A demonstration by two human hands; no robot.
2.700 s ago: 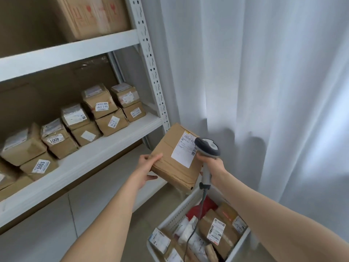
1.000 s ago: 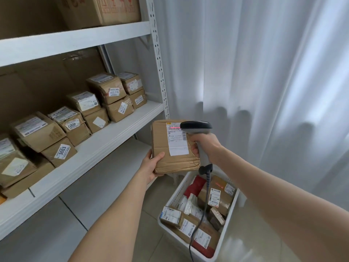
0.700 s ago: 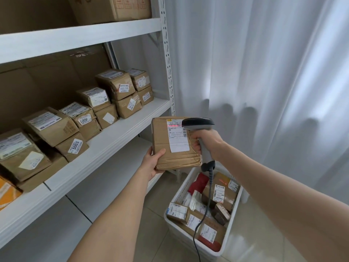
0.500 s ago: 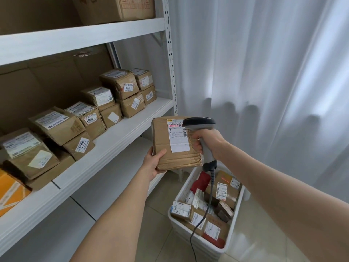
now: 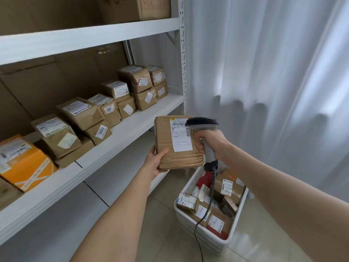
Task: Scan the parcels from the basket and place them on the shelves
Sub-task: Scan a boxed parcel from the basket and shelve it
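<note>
Gripping a creased brown parcel (image 5: 176,142) with white label: left hand (image 5: 155,160); right hand (image 5: 211,141) clasping scanner (image 5: 204,133).

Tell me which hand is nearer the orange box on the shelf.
Left. The left hand holds the parcel, nearer the orange box; the right hand grips the scanner farther right.

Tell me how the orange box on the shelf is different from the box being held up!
The orange box is bright orange with white tape; the held box is plain brown cardboard. The orange box rests on the shelf, while the held box is up in the air, gripped by the left hand. A scanner points at the held box; nothing points at the orange one. Both carry white labels.
</note>
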